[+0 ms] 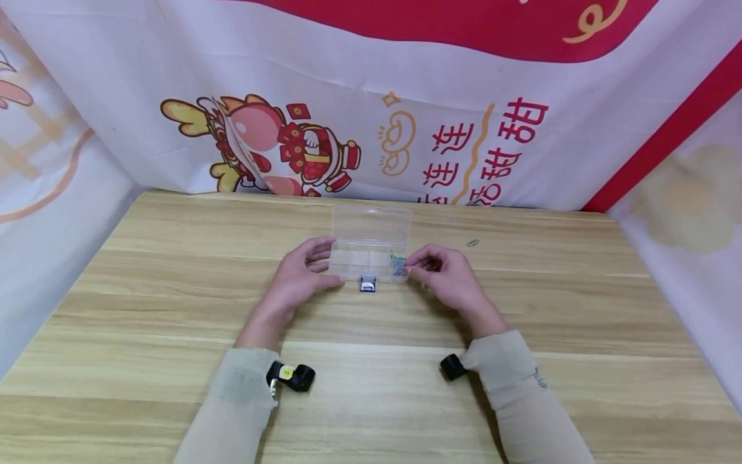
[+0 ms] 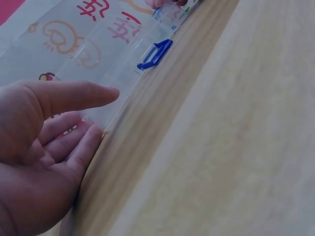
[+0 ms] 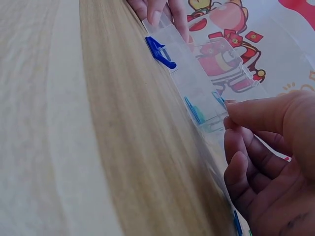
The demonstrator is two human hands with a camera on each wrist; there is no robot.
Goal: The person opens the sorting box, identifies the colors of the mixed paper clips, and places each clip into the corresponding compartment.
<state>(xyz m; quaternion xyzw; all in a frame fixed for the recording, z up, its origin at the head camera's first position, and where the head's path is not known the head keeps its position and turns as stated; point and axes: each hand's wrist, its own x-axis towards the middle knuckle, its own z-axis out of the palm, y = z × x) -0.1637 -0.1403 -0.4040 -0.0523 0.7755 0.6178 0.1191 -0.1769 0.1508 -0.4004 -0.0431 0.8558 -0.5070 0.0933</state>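
At centre of wooden table [image 1: 174, 335], just toward twelve o'clock from both wrists: clear compartment box [image 1: 368, 258], lid thrown back toward the printed backdrop [image 1: 406, 129], blue latch [image 1: 368, 284] hanging at its six o'clock edge. At nine o'clock of the box: left hand [image 1: 298, 277], fingers loosely spread and only gently bent, fingertips [image 2: 93, 135] resting against the box's end wall, thumb stretched above the rim, gripping nothing. At three o'clock of the box: right hand [image 1: 446, 274], thumb and forefinger pressed together over the end compartment, likely pinching a small clip; hard to tell for sure. Colored clips [image 3: 197, 110] already lying there. Further out at two o'clock: green paper clip [image 1: 473, 243], alone. Best handled, by judgement, with steady bracing from the left and release low inside the compartment, not over the divider.
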